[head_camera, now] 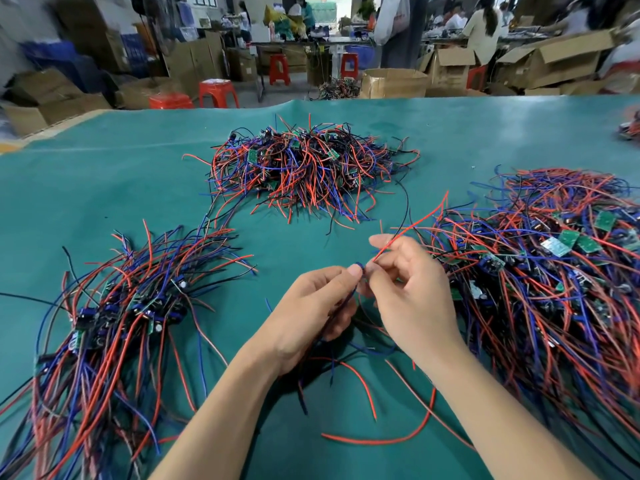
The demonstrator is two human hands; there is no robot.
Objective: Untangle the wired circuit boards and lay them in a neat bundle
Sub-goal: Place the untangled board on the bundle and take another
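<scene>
My left hand (pixel 313 310) and my right hand (pixel 412 289) meet above the middle of the green mat (pixel 138 174), both pinching one wired circuit board (pixel 359 268). Its small blue part shows between my thumbs. Red, blue and black wires hang from it below my hands, and a red wire (pixel 415 223) sticks up to the right. A combed bundle of wired boards (pixel 114 317) lies at the left with its wires running the same way. A tangled heap (pixel 304 168) sits at the far centre. A larger tangled pile (pixel 554 271) spreads at the right.
Loose red wires (pixel 377 439) lie on the mat near my forearms. Beyond the table's far edge stand cardboard boxes (pixel 393 83), red stools (pixel 218 93) and people at workbenches. Another small cluster of wires (pixel 632 128) shows at the far right edge.
</scene>
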